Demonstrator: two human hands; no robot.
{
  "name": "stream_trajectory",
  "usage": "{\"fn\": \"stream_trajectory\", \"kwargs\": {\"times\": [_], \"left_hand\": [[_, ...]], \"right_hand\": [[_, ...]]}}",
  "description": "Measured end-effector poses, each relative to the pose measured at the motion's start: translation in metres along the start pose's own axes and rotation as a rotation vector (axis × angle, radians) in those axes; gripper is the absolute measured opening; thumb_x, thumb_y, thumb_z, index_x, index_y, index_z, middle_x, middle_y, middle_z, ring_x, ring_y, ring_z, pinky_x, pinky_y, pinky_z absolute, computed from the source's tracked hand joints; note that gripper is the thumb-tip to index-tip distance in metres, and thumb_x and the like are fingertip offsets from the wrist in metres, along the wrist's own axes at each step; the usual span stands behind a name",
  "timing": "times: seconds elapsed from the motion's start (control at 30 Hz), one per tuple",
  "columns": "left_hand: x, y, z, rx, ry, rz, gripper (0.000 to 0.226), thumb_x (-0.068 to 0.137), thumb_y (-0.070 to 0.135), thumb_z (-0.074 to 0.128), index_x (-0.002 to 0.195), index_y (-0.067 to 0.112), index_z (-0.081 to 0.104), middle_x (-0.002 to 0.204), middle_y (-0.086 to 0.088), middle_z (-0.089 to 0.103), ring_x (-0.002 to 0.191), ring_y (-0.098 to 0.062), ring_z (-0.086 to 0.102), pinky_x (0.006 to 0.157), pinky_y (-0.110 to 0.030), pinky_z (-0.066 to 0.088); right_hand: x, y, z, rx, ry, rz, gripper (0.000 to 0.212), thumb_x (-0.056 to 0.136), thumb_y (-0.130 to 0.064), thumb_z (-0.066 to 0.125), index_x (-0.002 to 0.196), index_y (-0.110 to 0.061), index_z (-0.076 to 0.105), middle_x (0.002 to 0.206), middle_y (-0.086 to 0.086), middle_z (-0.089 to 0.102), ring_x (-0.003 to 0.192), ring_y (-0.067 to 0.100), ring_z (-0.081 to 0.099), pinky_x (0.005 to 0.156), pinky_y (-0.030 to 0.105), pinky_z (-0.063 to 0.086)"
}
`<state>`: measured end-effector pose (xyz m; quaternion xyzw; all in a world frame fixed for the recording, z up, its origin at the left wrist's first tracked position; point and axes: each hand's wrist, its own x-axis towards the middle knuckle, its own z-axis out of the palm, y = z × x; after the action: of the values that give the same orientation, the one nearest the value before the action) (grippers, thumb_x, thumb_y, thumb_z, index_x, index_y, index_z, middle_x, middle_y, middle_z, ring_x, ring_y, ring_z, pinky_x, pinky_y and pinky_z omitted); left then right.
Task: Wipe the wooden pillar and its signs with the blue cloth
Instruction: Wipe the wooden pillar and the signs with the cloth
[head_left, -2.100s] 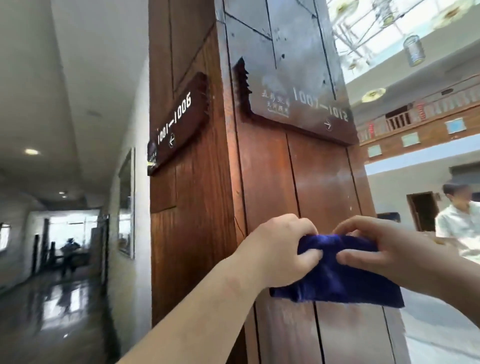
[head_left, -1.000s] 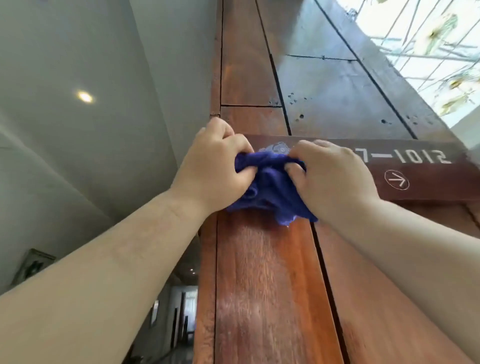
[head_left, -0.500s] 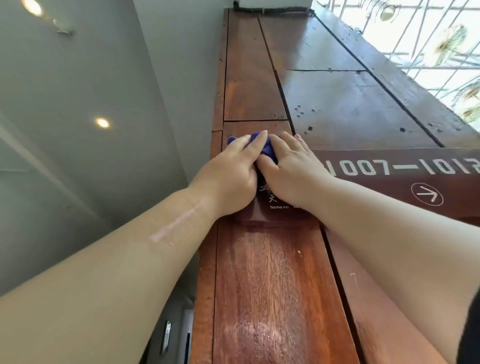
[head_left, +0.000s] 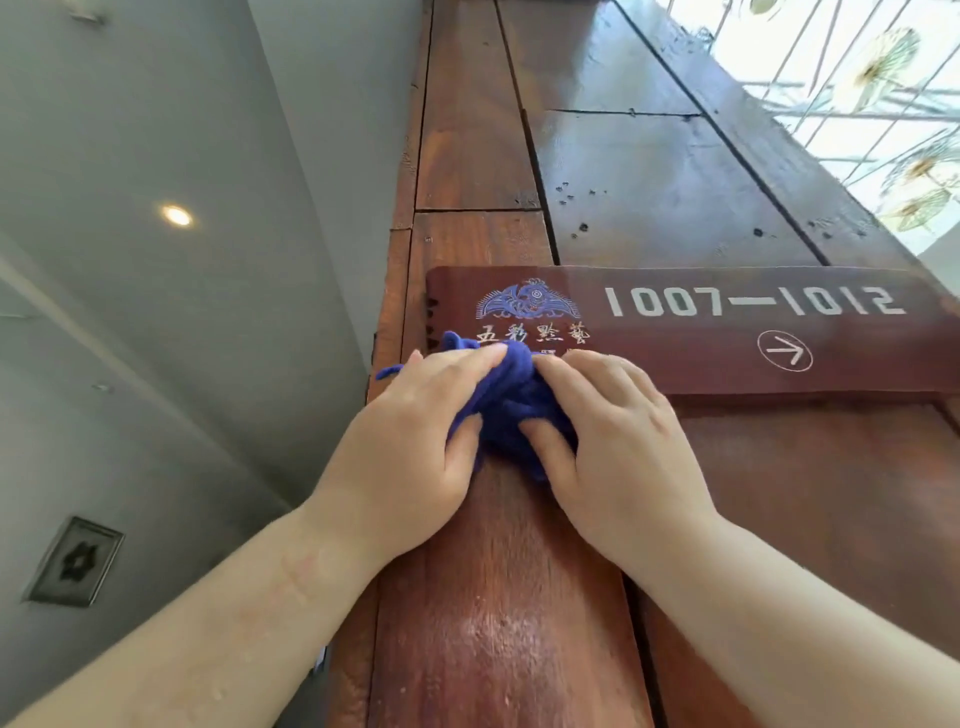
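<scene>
I look steeply up a tall wooden pillar (head_left: 478, 156) of reddish-brown planks. A dark red sign (head_left: 701, 332) reading 1007–1012 with a right arrow and a blue emblem is fixed across its front. The bunched blue cloth (head_left: 506, 400) is pressed against the sign's lower left edge and the plank below it. My left hand (head_left: 415, 441) covers the cloth's left side and my right hand (head_left: 618, 447) its right side, both gripping it. Most of the cloth is hidden under my fingers.
A grey wall and ceiling with a round recessed light (head_left: 176, 214) lie to the left, with a small framed plaque (head_left: 75, 561) lower down. A bright glass roof with hanging ornaments (head_left: 883, 67) is at the upper right.
Both hands have slid the cloth down from the sign's top left corner to its lower edge, uncovering the emblem and characters. Earlier the cloth was raised from lower on the pillar.
</scene>
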<state>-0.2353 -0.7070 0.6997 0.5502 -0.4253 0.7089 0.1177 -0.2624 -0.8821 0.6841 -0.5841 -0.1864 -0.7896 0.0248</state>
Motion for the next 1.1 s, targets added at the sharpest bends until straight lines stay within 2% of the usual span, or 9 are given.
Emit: {"fn": "stream_trajectory", "kwargs": {"times": [0.27,0.37,0.47,0.6,0.7,0.77,0.83,0.93,1.1], "left_hand": [[0.032,-0.008,-0.01,0.128,-0.144,0.039,0.055,0.089,0.02,0.044,0.143,0.023,0.037,0.144,0.008,0.046,0.133,-0.01,0.04,0.114,-0.029,0.018],[0.078,-0.013,-0.008,0.189,-0.163,-0.119,0.052,0.095,0.018,0.042,0.145,0.026,0.033,0.15,0.005,0.04,0.137,-0.018,0.035,0.115,-0.032,0.018],[0.112,-0.017,-0.005,0.276,-0.188,-0.181,0.052,0.095,0.021,0.04,0.146,0.029,0.032,0.15,0.001,0.04,0.135,-0.025,0.037,0.108,-0.037,0.032],[0.132,-0.018,0.004,0.276,-0.2,-0.218,0.053,0.095,0.022,0.038,0.146,0.03,0.029,0.15,-0.004,0.04,0.135,-0.028,0.037,0.108,-0.038,0.033],[0.129,-0.018,0.007,0.223,-0.188,-0.215,0.054,0.095,0.021,0.035,0.147,0.03,0.026,0.152,-0.003,0.036,0.137,-0.027,0.032,0.11,-0.037,0.029],[0.119,-0.017,0.009,0.171,-0.205,-0.194,0.055,0.095,0.022,0.032,0.148,0.03,0.022,0.153,0.001,0.032,0.14,-0.024,0.027,0.115,-0.041,0.019],[0.112,-0.015,0.014,0.133,-0.2,-0.141,0.057,0.094,0.021,0.03,0.149,0.026,0.017,0.153,0.004,0.03,0.142,-0.023,0.021,0.118,-0.043,0.004],[0.108,-0.012,0.014,0.13,-0.207,-0.099,0.06,0.094,0.02,0.031,0.151,0.018,0.012,0.157,0.002,0.022,0.144,-0.019,0.014,0.116,-0.037,-0.002],[0.089,-0.006,0.008,0.108,-0.272,-0.011,0.064,0.094,0.025,0.038,0.151,0.018,0.01,0.16,-0.001,0.011,0.146,-0.016,0.003,0.114,-0.03,-0.004]], "right_hand": [[0.032,0.013,-0.004,-0.024,-0.139,-0.054,0.031,0.094,-0.023,0.042,0.119,-0.015,0.058,0.118,0.0,0.062,0.117,0.023,0.05,0.101,0.032,0.035],[0.077,0.013,-0.006,-0.147,-0.253,-0.009,0.027,0.097,-0.02,0.04,0.119,-0.016,0.055,0.12,0.001,0.059,0.116,0.026,0.048,0.09,0.034,0.037],[0.109,0.016,-0.005,-0.315,-0.31,0.015,0.019,0.096,-0.019,0.044,0.108,-0.015,0.057,0.111,0.007,0.059,0.106,0.033,0.051,0.072,0.03,0.03],[0.124,0.028,0.001,-0.271,-0.221,0.122,0.02,0.093,-0.028,0.045,0.104,-0.021,0.06,0.119,0.01,0.054,0.114,0.036,0.044,0.087,0.04,0.042],[0.117,0.022,0.008,-0.283,-0.126,0.155,0.031,0.089,-0.018,0.052,0.119,-0.021,0.056,0.116,0.012,0.053,0.112,0.035,0.045,0.082,0.04,0.041],[0.107,0.016,0.014,-0.185,-0.087,0.165,0.047,0.084,-0.011,0.051,0.127,-0.028,0.046,0.111,0.01,0.056,0.109,0.034,0.048,0.074,0.035,0.038],[0.101,0.015,0.018,-0.076,-0.073,0.197,0.053,0.085,-0.012,0.047,0.134,-0.033,0.042,0.118,0.007,0.057,0.117,0.03,0.046,0.082,0.034,0.039],[0.095,0.015,0.019,-0.039,-0.058,0.197,0.049,0.091,-0.019,0.04,0.139,-0.025,0.042,0.136,0.003,0.051,0.132,0.021,0.035,0.103,0.027,0.028],[0.071,0.01,0.004,-0.038,0.004,0.219,0.039,0.09,-0.019,0.042,0.126,-0.02,0.057,0.136,-0.003,0.054,0.125,0.018,0.043,0.096,0.026,0.035]]}}
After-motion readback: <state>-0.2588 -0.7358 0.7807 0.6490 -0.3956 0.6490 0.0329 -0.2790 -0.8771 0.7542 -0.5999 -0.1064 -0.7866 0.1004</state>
